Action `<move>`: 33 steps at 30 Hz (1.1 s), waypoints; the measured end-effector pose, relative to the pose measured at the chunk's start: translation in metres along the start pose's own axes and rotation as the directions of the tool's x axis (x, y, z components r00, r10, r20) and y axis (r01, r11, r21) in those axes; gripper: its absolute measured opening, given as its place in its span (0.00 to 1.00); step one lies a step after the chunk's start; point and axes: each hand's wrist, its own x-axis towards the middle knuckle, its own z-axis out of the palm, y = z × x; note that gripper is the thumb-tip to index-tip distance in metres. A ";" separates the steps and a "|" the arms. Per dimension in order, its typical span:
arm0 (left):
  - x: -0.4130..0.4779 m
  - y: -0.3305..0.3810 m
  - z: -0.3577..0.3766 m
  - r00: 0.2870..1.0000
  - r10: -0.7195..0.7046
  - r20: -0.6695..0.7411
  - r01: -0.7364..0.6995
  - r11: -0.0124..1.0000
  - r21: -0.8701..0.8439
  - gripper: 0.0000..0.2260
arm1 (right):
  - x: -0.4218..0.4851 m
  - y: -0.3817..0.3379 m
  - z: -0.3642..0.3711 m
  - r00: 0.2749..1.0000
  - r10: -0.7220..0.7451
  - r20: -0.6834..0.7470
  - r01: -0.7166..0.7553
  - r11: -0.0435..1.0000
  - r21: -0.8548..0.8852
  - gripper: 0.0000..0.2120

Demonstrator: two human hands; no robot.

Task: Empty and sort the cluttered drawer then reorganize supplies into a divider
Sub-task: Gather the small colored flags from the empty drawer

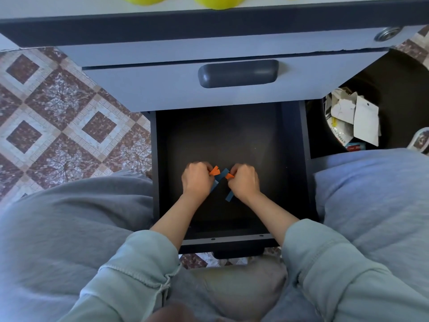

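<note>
**Surroundings.** The cabinet's closed upper drawer (162,89), with its dark handle (238,73), overhangs the rear part of the open drawer (153,173) below it. A round lock (387,33) sits at the cabinet's upper right corner. Yellow-green objects (217,2) stand on the cabinet top, cut off by the frame edge. A dark waste bin (399,89) holding torn paper scraps (355,115) stands just beside the drawer's right wall. Patterned floor tiles (58,101) lie to the left. The person's legs, in grey trousers (69,228), flank the drawer on both sides, close to its walls.

**Edges and room.** The drawer floor is dark and bare around the hands. Both forearms pass over the front rim, with light sleeves (139,263) pushed back short of it.

**Hands.** The left hand (197,181) and right hand (245,182) are above the middle of the drawer floor, close together, fingers curled tight. Each pinches one end of the blue strips (222,174), which bear orange tips (214,170). The strips cross between the hands and appear to be divider pieces; motion blur prevents confirmation. Whether the strips touch the drawer floor cannot be determined.
</note>
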 end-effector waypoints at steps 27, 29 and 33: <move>-0.031 0.006 -0.036 0.959 -0.154 0.240 0.285 0.507 -0.814 0.10 | -0.025 -0.013 -0.041 0.996 0.093 0.006 -0.075 0.766 0.639 0.12; -0.043 0.007 -0.042 0.955 -0.159 0.248 0.294 0.445 -0.846 0.07 | -0.037 -0.017 -0.046 0.999 0.033 0.010 -0.032 0.743 0.668 0.12; -0.064 0.007 -0.049 0.948 -0.154 0.279 0.314 0.314 -0.896 0.07 | -0.058 -0.019 -0.057 1.000 -0.029 -0.010 0.028 0.723 0.690 0.12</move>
